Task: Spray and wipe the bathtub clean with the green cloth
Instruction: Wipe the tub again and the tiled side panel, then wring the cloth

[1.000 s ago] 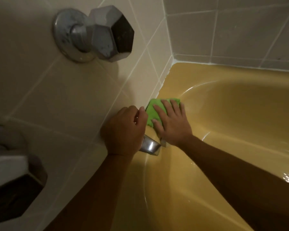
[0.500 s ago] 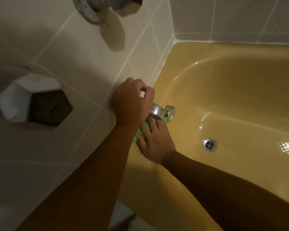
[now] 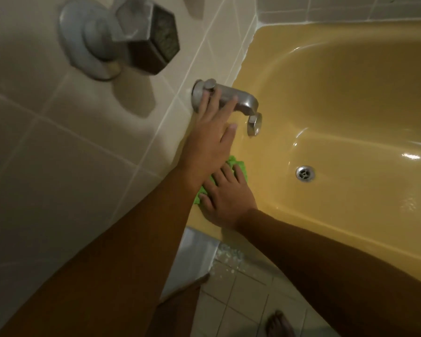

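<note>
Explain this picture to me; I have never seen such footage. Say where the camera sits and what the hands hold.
No machine here: a person wears a camera on the head, looking down at their own bare arms. The left hand lies open, fingers straight, touching the metal tub spout. The right hand presses a green cloth flat against the yellow bathtub below the spout. A drain sits in the tub floor; a hexagonal faucet handle juts from the tiled wall.

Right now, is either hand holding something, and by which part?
Nothing is gripped: the right hand presses flat on the green cloth, the left hand touches the spout.
</note>
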A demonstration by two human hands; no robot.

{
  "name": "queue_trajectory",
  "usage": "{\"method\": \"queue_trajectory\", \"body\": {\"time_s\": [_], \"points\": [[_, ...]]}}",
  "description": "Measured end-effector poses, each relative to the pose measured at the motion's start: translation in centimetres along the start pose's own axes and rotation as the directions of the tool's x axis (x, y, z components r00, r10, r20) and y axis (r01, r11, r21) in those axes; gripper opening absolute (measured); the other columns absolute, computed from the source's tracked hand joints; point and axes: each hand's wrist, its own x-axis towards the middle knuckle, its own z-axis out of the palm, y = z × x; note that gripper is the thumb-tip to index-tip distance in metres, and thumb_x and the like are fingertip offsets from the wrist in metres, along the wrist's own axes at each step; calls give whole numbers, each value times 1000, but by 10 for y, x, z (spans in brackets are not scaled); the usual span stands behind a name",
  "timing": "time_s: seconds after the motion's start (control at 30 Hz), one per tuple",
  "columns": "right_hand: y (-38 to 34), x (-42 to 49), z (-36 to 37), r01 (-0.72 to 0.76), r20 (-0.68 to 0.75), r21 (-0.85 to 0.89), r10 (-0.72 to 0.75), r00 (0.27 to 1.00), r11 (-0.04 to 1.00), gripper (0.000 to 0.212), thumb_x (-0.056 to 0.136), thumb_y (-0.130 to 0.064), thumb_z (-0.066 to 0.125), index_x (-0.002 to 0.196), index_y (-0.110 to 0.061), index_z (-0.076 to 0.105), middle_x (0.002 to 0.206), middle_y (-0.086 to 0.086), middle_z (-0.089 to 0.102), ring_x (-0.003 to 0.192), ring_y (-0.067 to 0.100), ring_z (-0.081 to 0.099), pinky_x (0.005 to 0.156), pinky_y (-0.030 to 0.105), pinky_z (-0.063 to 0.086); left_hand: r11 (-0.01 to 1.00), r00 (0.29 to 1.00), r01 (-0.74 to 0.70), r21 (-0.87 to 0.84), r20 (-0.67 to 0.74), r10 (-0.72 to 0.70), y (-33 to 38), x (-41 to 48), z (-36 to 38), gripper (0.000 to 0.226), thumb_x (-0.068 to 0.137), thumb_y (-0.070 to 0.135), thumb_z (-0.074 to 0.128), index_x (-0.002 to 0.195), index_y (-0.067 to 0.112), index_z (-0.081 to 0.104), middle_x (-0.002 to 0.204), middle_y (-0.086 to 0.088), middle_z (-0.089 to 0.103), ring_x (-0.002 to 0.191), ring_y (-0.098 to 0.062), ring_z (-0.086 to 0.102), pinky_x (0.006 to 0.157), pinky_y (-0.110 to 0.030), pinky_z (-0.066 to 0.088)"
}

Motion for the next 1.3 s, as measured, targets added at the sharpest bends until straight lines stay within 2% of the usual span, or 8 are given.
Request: {"method": "queue_trajectory", "body": {"time_s": [0.13,0.43,0.6,0.73,0.83,0.97,1.17,1.3], "points": [[-31,-37,11,64,38,-55,-62,997,996,58,106,-52,29,155,-23,41,158,14,42,149,41,32,125,60,10,984,988,144,-104,70,-137,-10,-69,-3,47,111,27,43,158,28,40,172,11,17,157,-14,22,121,-37,30],[-24,-123,18,335,51,-236,-333,942,912,53,94,-33,49,146,-27,51,146,13,57,127,38,58,108,54,46,821,862,497,-281,50,-505,-20,-171,-6,37,109,25,49,144,20,59,143,3,62,130,-12,57,100,-17,38],[-25,-134,-13,144,-71,215,-131,989,966,40,105,-38,48,143,-24,48,134,4,61,112,26,59,94,41,47,610,777,607,-510,217,-591,-1,-197,4,24,108,34,52,129,39,63,130,14,66,112,-1,62,90,-17,45],[-34,-131,-56,-256,130,790,255,958,557,19,107,-39,52,122,-30,42,88,4,69,69,13,62,63,37,49,375,742,611,-697,341,-577,29,-207,7,22,105,47,54,121,45,69,122,17,73,112,2,67,90,-19,53],[-34,-131,-76,-339,222,891,362,905,301,18,106,-42,53,117,-29,48,80,5,69,64,17,58,62,39,48,275,749,594,-756,396,-530,46,-204,4,38,97,58,62,133,48,64,129,16,70,120,-5,67,100,-35,55],[-33,-136,-92,-338,185,898,456,871,282,19,106,-45,53,105,-29,63,93,10,71,77,20,66,66,32,51,185,726,607,-773,444,-525,62,-195,-6,42,90,51,76,130,46,66,124,4,74,112,-15,72,95,-42,60],[-16,-149,-134,-415,347,908,464,815,49,33,109,-36,49,107,-6,63,81,10,67,64,19,59,51,26,46,115,786,553,-825,471,-401,60,-204,-20,54,91,-19,54,132,17,62,112,-11,77,99,-24,73,81,-39,57],[-7,-152,-155,-488,442,873,412,797,8,28,107,-21,53,90,-8,73,77,10,65,66,21,57,60,29,42,80,775,574,-815,510,-373,53,-216,-27,72,69,-15,55,133,19,62,100,-18,74,84,-23,66,68,-32,51]]}}
